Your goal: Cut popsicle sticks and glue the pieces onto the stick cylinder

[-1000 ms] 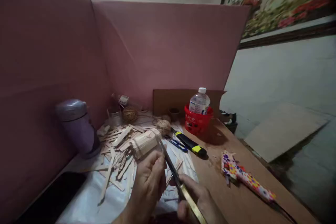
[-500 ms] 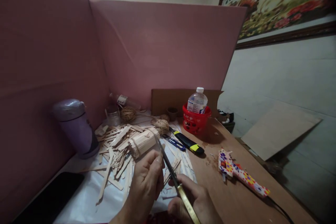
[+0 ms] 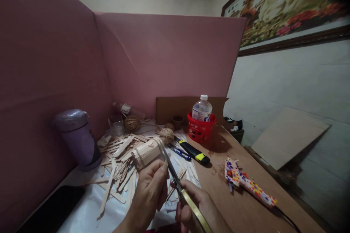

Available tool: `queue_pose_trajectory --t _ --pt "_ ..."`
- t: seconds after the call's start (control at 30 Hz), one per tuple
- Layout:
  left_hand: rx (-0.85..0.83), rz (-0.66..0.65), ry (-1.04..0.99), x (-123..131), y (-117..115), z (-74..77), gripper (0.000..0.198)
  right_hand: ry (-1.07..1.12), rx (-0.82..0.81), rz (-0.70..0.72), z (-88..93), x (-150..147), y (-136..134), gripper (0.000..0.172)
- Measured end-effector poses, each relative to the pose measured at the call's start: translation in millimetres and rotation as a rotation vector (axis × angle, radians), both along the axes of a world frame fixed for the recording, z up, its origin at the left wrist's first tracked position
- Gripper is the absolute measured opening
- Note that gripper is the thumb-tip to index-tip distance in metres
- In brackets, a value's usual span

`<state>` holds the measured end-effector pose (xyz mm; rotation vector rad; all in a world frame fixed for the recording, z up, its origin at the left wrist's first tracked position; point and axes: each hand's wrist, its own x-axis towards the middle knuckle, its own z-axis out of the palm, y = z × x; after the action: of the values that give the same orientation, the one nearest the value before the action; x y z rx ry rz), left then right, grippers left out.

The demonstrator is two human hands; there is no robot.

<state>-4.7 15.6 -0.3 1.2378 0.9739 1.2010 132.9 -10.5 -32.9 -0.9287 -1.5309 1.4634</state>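
Observation:
My left hand (image 3: pixel 150 193) is closed, its fingertips pinching something small that I cannot make out, just below a bundle of craft sticks (image 3: pixel 146 151) bound together. My right hand (image 3: pixel 195 209) grips gold-handled scissors (image 3: pixel 177 184), whose blades point up and left toward the bundle and the left fingertips. A heap of loose wooden craft sticks (image 3: pixel 119 160) lies on white paper (image 3: pixel 87 211) behind the hands.
A purple jar (image 3: pixel 78 138) stands at left, a dark phone (image 3: pixel 51 211) at bottom left. Twine balls (image 3: pixel 132 123), a yellow-black utility knife (image 3: pixel 194 151), a red basket (image 3: pixel 200 131) holding a water bottle (image 3: pixel 201 108), and a patterned glue gun (image 3: pixel 246 182) lie on the brown table. Pink boards wall the left and back.
The view has shifted slightly; both hands sit a little lower and left in frame. The scissors stay held toward the bundle and the left fingertips.

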Motion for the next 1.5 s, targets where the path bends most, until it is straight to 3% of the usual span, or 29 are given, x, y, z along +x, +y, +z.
queue_pose_trajectory --t 0.2,0.37,0.87,1.0,1.3,1.5 --pt "0.006 -0.007 -0.012 4 -5 0.0 0.038 0.011 0.097 -0.028 9.9 1 0 0.075" --pt "-0.007 -0.002 -0.047 3 -4 -1.3 0.037 0.074 0.046 -0.011 10.9 -3 -1 0.07" --pt "-0.046 -0.021 -0.058 0 -3 -2.9 0.036 0.032 0.042 -0.146 -11.4 -10 -2 0.062" --pt "-0.042 -0.025 -0.052 -1 -2 -1.5 0.036 0.021 0.042 -0.148 -10.6 -9 -1 0.062" --pt "-0.013 0.01 0.036 -2 4 0.6 0.036 -0.002 0.093 -0.125 16.0 -5 -2 0.076" --pt "-0.033 -0.033 0.009 0 2 -2.0 0.034 -0.006 0.119 -0.134 6.7 -7 2 0.073"
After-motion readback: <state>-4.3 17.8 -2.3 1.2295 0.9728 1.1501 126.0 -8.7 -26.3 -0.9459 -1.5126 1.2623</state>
